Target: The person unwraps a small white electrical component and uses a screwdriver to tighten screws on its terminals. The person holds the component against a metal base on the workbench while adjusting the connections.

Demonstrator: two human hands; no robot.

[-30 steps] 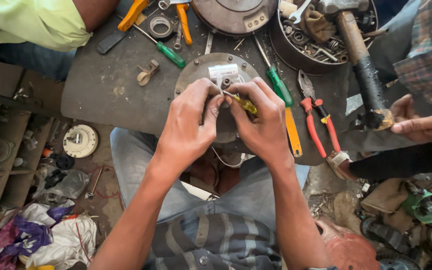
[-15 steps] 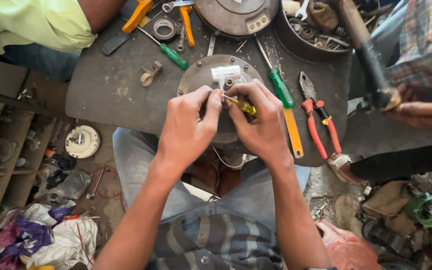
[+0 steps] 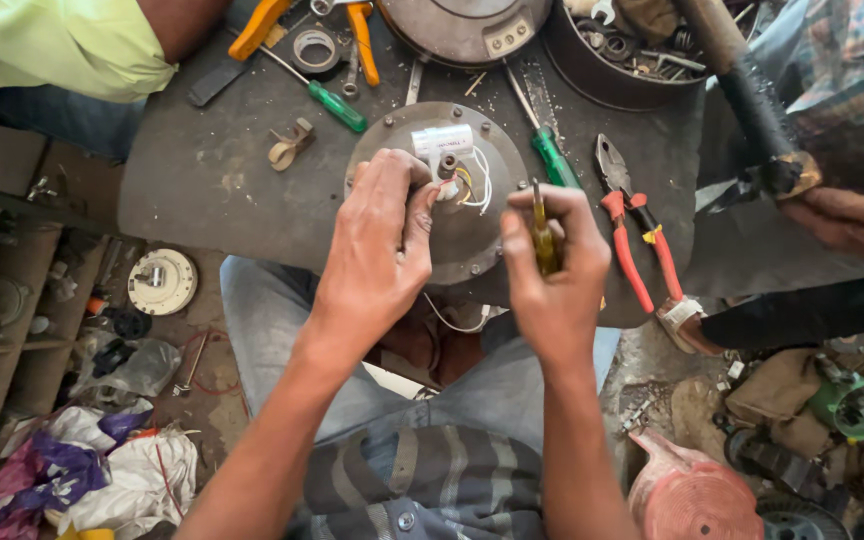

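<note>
left hand (image 3: 377, 240): fingertips pinch the small part at the round motor cover's (image 3: 452, 235) centre
right hand (image 3: 552, 270): grips yellow screwdriver (image 3: 542, 235), shaft pointing far, just right of centre

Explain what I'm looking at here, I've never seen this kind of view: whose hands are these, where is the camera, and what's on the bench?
The camera sits on a person's head and looks straight down, so the two arms coming up from the bottom are that person's own. No machine is involved, only bare hands. The left hand rests its fingers on the middle of a round metal motor plate, beside a small white block with thin wires. The right hand has its grip closed on a yellow-handled screwdriver, held upright just off the plate. Around them on the dark work table lie a green screwdriver, red-handled pliers and a bowl of small parts. The hand at the right edge belongs to someone else.
</note>
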